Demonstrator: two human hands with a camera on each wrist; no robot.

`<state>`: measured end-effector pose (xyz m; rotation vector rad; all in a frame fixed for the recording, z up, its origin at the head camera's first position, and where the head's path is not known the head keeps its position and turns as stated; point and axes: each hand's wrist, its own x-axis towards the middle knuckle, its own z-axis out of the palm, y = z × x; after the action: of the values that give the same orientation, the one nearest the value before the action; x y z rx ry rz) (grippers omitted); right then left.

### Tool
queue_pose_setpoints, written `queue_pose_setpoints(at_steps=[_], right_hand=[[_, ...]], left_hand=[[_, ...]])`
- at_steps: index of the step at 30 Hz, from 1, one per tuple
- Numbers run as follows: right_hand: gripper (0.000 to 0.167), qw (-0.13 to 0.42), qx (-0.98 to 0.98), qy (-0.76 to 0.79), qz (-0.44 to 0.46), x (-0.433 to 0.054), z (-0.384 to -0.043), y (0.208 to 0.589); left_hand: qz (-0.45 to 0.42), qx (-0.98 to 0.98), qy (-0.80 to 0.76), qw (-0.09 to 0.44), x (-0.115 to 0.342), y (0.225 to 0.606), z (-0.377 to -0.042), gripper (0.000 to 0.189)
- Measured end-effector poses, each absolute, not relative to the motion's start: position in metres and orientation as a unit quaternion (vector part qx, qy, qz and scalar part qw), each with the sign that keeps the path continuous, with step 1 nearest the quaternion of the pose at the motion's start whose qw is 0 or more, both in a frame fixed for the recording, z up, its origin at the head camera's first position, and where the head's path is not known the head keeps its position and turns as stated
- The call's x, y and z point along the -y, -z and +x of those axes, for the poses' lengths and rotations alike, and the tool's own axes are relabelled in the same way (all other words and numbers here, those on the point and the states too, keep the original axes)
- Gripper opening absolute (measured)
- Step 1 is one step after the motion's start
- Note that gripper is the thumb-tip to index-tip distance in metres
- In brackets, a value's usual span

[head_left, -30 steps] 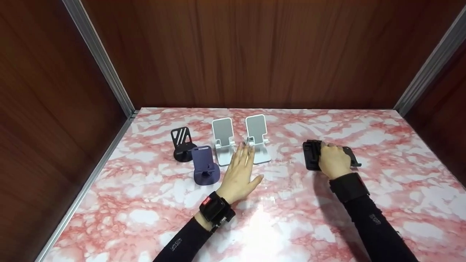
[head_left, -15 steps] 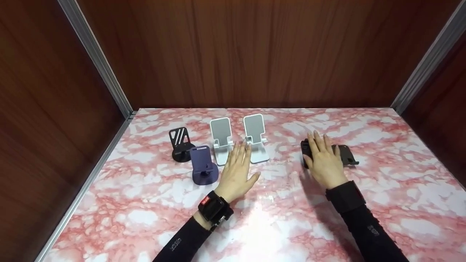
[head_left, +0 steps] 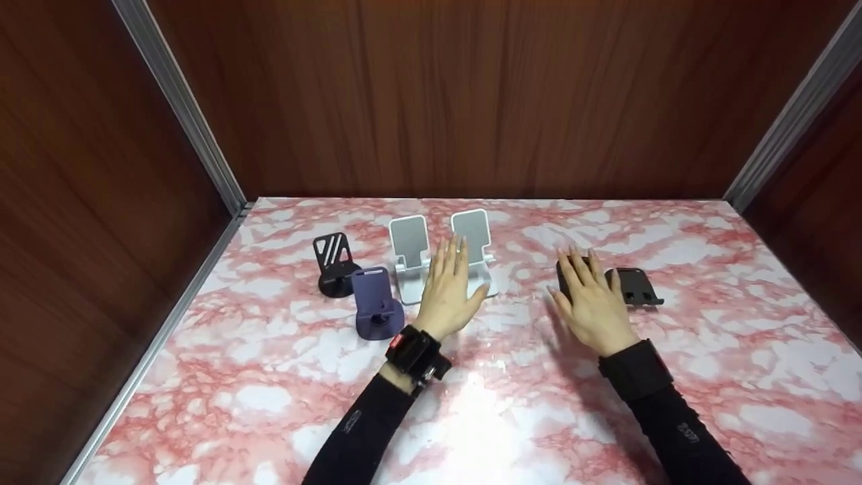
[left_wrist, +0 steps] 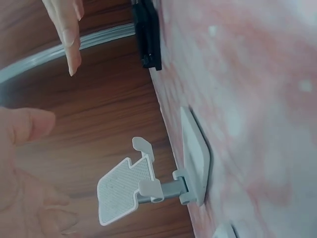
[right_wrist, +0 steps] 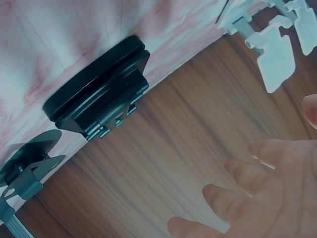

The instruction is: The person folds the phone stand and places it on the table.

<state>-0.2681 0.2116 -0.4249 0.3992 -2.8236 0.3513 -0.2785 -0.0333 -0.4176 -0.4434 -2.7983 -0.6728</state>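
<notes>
**Six Phone Stands on a Marbled Desk, Two Raised Hands**

Enclosure: a booth with reddish-brown wood-grain walls, including a back panel (head_left: pixel 471 101), joined at the corners by grey metal posts (head_left: pixel 185 108). It contains one desk (head_left: pixel 262 404), its smooth, glossy top patterned in red and white marbling.

Stands, all on the desk:

1–2. Left white stand (head_left: pixel 409 239) and right white stand (head_left: pixel 471 232), side by side and apart, upright with tilted backs. Notched white-rimmed plates with finely textured grey pads; small rounded tabs below; flat bases.

3. Purple stand (head_left: pixel 372 291), upright, left of the white pair. Rectangular back with a slot near the top; round base.

4. Black slotted stand (head_left: pixel 333 250), behind and left of the purple one. Back cut with diagonal bars; round base.

5. Folded black stand (right_wrist: pixel 101 91). Stacked plates on a thick, rounded base, hinge pieces along one edge. Mostly hidden by a hand in the head view.

6. Dark stand (head_left: pixel 633 284), just right of item 5. Low, round-cornered plate with two openings and a projecting lip.

Left hand (head_left: pixel 448 296): fingers extended, holding nothing, raised before the white pair.

Right hand (head_left: pixel 594 303): fingers extended and spread, holding nothing, raised near item 5 and apart from it.

Both arms: black sleeves (head_left: pixel 360 431), black wrist straps (head_left: pixel 634 369).
</notes>
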Motion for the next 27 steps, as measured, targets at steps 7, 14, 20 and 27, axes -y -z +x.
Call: queue_pose_setpoints(at_steps=[7,14,20,27], right_hand=[[0.065,0.127,0.974,-0.122,0.140,-0.211,-0.269,0.426],[0.064,0.125,0.974,-0.126,0.144,-0.212,-0.268,0.425],[0.064,0.116,0.975,-0.125,0.139,-0.212,-0.269,0.424],[0.065,0.113,0.976,-0.130,0.136,-0.210,-0.270,0.424]], left_hand=[[-0.113,0.934,0.314,0.130,0.023,0.420,-0.303,0.082],[-0.081,0.890,0.417,0.165,0.015,0.425,-0.318,0.082],[-0.041,0.850,0.502,0.153,0.011,0.428,-0.328,0.080],[-0.017,0.826,0.545,0.145,0.017,0.437,-0.336,0.072]])
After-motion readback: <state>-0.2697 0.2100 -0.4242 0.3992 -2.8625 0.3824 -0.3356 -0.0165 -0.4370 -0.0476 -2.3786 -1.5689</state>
